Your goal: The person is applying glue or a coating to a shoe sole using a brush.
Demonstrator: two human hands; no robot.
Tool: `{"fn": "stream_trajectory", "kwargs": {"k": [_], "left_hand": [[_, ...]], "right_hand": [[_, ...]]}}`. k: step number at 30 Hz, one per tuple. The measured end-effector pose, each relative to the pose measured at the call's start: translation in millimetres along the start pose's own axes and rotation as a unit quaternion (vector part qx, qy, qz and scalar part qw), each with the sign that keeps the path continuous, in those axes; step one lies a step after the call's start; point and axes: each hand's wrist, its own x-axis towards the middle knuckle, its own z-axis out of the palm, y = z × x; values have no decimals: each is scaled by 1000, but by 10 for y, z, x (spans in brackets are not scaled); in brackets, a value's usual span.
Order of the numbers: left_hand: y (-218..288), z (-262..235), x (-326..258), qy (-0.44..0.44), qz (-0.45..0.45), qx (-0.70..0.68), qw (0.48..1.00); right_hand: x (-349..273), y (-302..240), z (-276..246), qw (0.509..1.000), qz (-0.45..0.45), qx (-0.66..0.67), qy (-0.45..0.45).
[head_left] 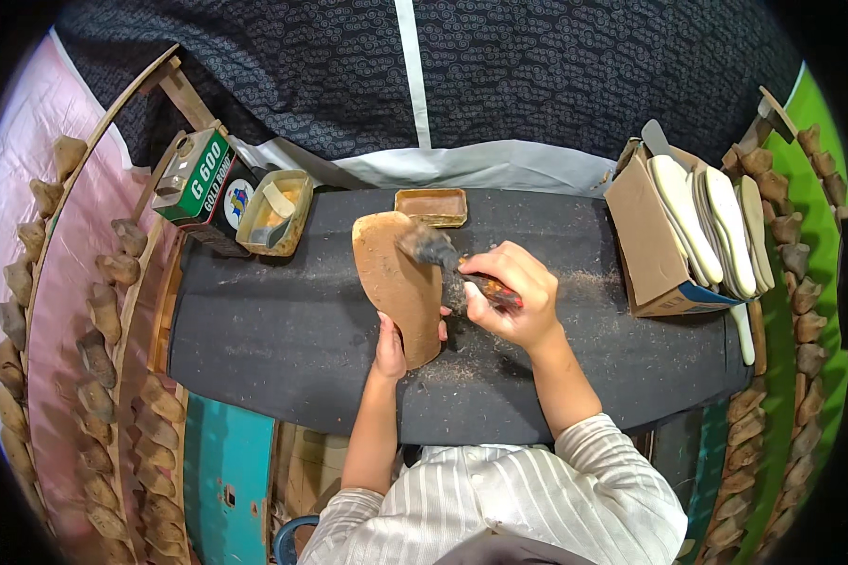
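Observation:
A long brown shoe sole (396,282) stands at a slant over the middle of the dark-covered table. My left hand (393,348) is closed round its lower end, thumb along the left edge and fingertips showing at the right edge. In my right hand (523,294) is a brush with a dark, red-marked handle (492,290). Its grey-black bristles (431,249) press on the sole's upper right part, where the surface looks darker. The sole's underside is hidden.
Crumbs and shavings lie on the black-covered table (283,334). A shallow brown tray (432,206) sits behind the sole. At left stand a tub with scrapers (273,215) and a green-white can (203,193); at right, a cardboard box (655,254) of pale insoles. Racks of wooden lasts (104,311) flank the table.

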Motion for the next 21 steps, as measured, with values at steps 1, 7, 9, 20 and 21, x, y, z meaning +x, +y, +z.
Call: {"fn": "stream_trajectory", "kwargs": {"k": [1,7,9,20,21], "left_hand": [[11,21,5,12,-2,2,1000],[8,-46,6,43,33,-30,998],[8,-52,21,42,37,-34,998],[16,-102,-9,40,29,-44,998],[16,-103,-14,40,29,-46,998]], "right_hand": [[-1,-6,-15,1000,0,0,0],[14,118,19,977,171,45,115],[23,367,91,978,177,14,113],[-291,1429,632,979,150,-120,-64],[-284,1430,643,979,159,-110,-58]]}}
